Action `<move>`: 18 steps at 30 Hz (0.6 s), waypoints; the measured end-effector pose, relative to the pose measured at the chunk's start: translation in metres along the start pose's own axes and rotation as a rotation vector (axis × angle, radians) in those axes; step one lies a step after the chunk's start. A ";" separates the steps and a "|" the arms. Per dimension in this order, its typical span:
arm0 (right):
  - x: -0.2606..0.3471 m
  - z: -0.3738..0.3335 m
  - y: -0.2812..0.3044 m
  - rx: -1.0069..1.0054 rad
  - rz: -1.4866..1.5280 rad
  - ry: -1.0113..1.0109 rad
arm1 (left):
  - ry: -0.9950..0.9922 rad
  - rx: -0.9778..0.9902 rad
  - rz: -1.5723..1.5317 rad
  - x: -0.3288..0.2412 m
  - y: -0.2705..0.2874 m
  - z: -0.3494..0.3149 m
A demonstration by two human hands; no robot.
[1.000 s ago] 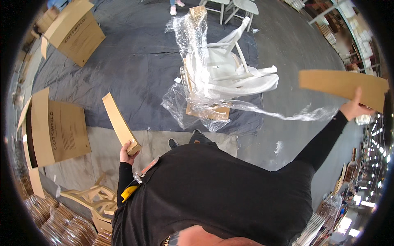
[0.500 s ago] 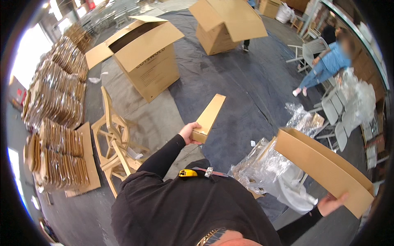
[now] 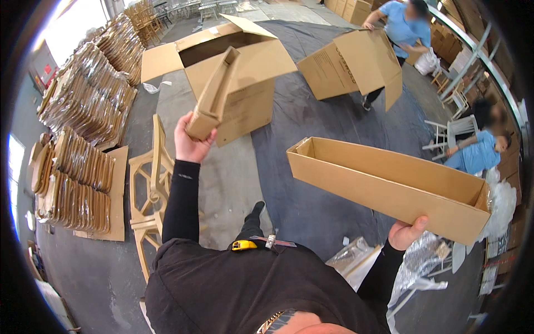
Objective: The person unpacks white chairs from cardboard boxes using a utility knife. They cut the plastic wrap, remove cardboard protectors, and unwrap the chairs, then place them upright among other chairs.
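A long cardboard tray [image 3: 389, 193] and a slim tray [image 3: 208, 94] now ride closer to the big open carton [image 3: 250, 106] than half a second earlier. From where I stand, a second carton [image 3: 331, 67] tilts right of the open carton, a co-worker's hand [image 3: 370, 25] at its edge. The long tray hangs right of and nearer than the open carton; the slim tray slants before it. The right hand [image 3: 409, 234] grips the long tray's lower edge; the left hand [image 3: 194, 140] clasps the slim tray's lower end.
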State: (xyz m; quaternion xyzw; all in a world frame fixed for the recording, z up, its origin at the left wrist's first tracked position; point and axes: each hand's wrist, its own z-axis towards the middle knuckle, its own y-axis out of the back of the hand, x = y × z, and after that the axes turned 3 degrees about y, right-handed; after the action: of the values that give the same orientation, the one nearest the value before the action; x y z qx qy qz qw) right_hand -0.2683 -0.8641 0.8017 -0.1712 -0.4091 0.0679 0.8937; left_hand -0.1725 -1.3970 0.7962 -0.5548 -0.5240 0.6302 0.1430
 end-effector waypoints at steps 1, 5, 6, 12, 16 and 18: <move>-0.018 0.009 -0.025 -0.023 -0.024 0.040 | 0.002 0.025 0.000 -0.020 0.000 0.032; -0.071 0.051 -0.128 -0.061 -0.037 0.053 | 0.003 0.129 -0.095 -0.097 -0.011 0.188; -0.084 0.065 -0.149 -0.028 0.001 0.076 | 0.028 0.157 -0.118 -0.124 -0.014 0.225; -0.149 0.124 -0.255 0.065 0.299 0.128 | -0.024 -0.024 -0.216 -0.214 -0.020 0.361; -0.206 0.150 -0.349 0.172 0.477 0.070 | -0.036 -0.188 0.022 -0.153 0.025 0.359; -0.250 0.169 -0.412 0.243 0.661 0.010 | 0.080 -0.053 0.153 -0.114 0.062 0.325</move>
State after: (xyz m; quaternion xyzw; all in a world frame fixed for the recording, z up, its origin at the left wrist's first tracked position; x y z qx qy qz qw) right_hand -0.5678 -1.2714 0.8761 -0.1869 -0.3161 0.4008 0.8394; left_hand -0.3847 -1.6725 0.7548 -0.6217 -0.4904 0.6024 0.1003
